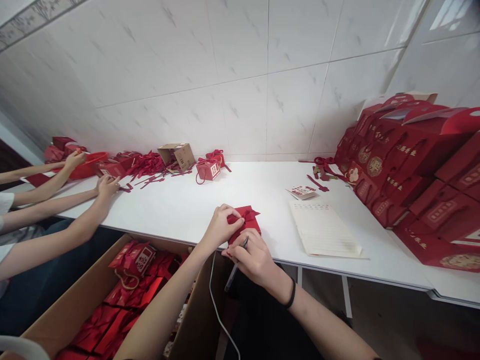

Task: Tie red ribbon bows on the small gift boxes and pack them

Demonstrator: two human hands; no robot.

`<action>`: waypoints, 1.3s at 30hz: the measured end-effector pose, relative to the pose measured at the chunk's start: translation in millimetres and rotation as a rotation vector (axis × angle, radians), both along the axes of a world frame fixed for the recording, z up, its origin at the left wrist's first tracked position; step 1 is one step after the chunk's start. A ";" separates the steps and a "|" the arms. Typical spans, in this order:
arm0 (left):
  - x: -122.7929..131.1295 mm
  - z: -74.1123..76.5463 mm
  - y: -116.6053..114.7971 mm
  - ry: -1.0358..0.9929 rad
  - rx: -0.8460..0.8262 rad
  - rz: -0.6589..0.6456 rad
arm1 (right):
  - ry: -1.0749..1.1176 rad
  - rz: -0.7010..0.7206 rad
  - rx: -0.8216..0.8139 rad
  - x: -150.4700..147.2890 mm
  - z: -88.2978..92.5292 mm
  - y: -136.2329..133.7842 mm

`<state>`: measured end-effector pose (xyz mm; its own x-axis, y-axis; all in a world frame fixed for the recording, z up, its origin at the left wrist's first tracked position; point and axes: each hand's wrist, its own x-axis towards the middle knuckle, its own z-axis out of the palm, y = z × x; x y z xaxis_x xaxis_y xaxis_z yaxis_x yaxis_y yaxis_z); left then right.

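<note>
Your left hand [223, 225] is closed on a small red gift box [236, 234], thumb laid over its top beside a red ribbon bow [252, 215]. Whether that thumb also pinches ribbon against a fingertip, you can't tell from above. Your right hand [255, 255] is curled round a pen [231, 278], tucked so that its barrel slants down past the table edge; the bent fingers also meet the box's near side, though what the tips grip there is hidden.

The box sits at the near edge of the white table [262, 185], directly between your two hands. From the left hand it lies to the right; from the right hand it lies ahead and slightly left. Both touch it, so neither is clearly nearer, but your left thumb is closer to the middle of the bow. One ribbon tail points off to the right, away from that thumb. So much of the box is covered that you can't be sure of its long axis.

To your right lie a lined notepad [324, 227] and a folded card [303, 192], with stacked red gift bags [390, 160] beyond. Ahead and a little left stands another ribboned box [209, 169]. Below your left forearm, a large carton [48, 320] holds more red boxes [133, 260]. Farther left, a co-worker's hands [108, 187] are together over the table.
</note>
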<state>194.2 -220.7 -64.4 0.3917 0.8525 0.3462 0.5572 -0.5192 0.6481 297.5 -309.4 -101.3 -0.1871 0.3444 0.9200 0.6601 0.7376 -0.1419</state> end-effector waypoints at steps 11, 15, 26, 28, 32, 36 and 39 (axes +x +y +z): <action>-1.0 1.1 -0.8 -0.014 -0.045 -0.052 | 0.545 0.065 -0.887 88.3 16.1 52.7; -1.6 0.3 -1.3 -0.022 -0.044 -0.058 | 0.676 0.287 -1.026 85.2 13.4 59.4; -0.4 0.3 -0.9 -0.025 -0.059 -0.061 | 0.640 0.169 -0.913 80.2 21.7 36.5; -0.2 -0.2 -1.1 -0.029 -0.053 -0.061 | 0.613 0.133 -0.887 77.8 24.2 33.5; -0.6 -2.8 0.6 -0.037 -0.033 -0.052 | 0.563 0.063 -0.903 71.2 25.8 21.0; 0.4 -4.2 2.7 -0.016 -0.001 -0.076 | 0.597 -0.018 -0.861 63.5 22.1 2.6; 3.2 -3.8 1.1 0.018 0.009 -0.095 | 0.637 -0.070 -0.859 60.6 20.1 -9.1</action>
